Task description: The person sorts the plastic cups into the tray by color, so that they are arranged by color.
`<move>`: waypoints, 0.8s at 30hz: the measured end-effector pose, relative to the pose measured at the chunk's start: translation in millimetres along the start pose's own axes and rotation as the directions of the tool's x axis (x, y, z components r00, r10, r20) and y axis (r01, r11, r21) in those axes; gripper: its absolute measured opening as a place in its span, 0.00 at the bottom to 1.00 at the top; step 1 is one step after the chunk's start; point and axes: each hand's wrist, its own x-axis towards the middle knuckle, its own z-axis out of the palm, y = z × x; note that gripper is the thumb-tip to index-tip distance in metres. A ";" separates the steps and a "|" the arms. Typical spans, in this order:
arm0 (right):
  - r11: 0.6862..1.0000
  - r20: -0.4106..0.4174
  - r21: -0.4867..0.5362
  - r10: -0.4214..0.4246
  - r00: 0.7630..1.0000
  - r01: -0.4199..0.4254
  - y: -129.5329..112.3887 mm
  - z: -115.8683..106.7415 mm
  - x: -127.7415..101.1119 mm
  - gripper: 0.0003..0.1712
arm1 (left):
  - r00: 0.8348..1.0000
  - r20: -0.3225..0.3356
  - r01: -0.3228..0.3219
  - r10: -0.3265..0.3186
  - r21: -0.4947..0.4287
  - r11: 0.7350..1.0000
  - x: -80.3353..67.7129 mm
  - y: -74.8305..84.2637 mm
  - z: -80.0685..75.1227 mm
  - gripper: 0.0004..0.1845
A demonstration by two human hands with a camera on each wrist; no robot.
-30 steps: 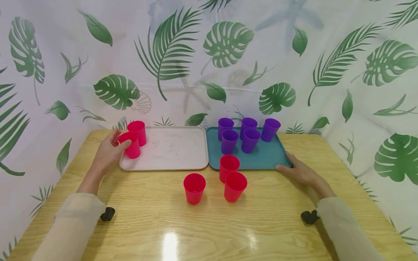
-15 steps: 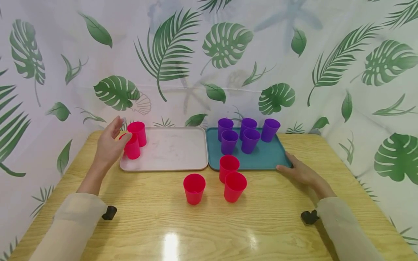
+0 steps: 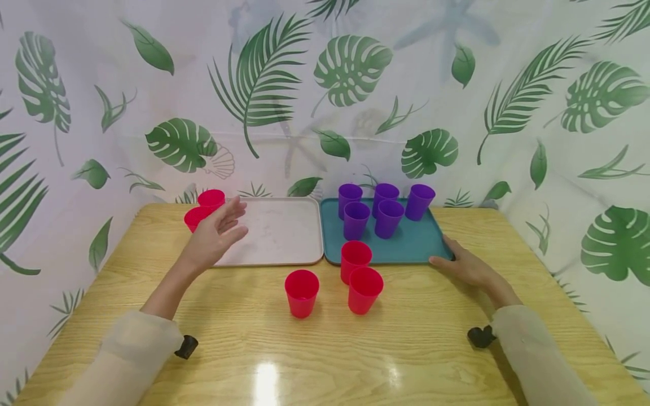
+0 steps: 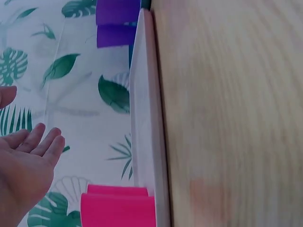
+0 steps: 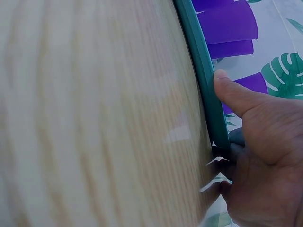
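One wood-grain counter (image 3: 325, 349), at the near side. Two pale sleeves (image 3: 538, 349), one per arm, each with a black piece (image 3: 479, 337) at the wrist. Red cups (image 3: 302, 296), five in all: three on the counter, mouths up, long axes upright, one to the left and two close together on the right, the farther of these just before the teal tray. Right hand (image 3: 469, 266): holds the near right corner of the teal tray (image 3: 418, 248), thumb on the near rim, fingers at the end. Left hand (image 3: 210, 239): fingers extended, holding nothing, raised above the white tray (image 3: 279, 237) and partly hiding the other two red cups, which stand at that tray's left end, mouths up. Two trays in total, side by side, long axes left to right, white at left, teal at right. Purple cups (image 3: 356, 223), five, on the teal tray: two in front, three behind, all upright, mouths up. One white cloth (image 3: 284, 84) with green leaf print, behind everything.
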 end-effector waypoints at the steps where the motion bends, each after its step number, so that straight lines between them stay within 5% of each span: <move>1: 1.000 0.000 -0.002 -0.002 1.000 0.002 -0.7 0.1 -0.4 0.63 | 1.000 0.023 -0.001 0.001 -0.002 1.000 -1.4 -0.4 3.7 0.39; 13: 0.999 0.009 -0.036 -0.002 1.000 0.003 -19.6 -0.4 -8.0 0.58 | 0.978 0.200 -0.047 0.055 -0.045 0.998 -17.4 -1.3 42.3 0.38; 24: 1.000 0.008 -0.021 0.003 1.000 -0.003 -6.4 0.0 -0.1 0.63 | 0.942 0.334 0.010 0.020 -0.089 0.996 -32.3 2.8 65.0 0.39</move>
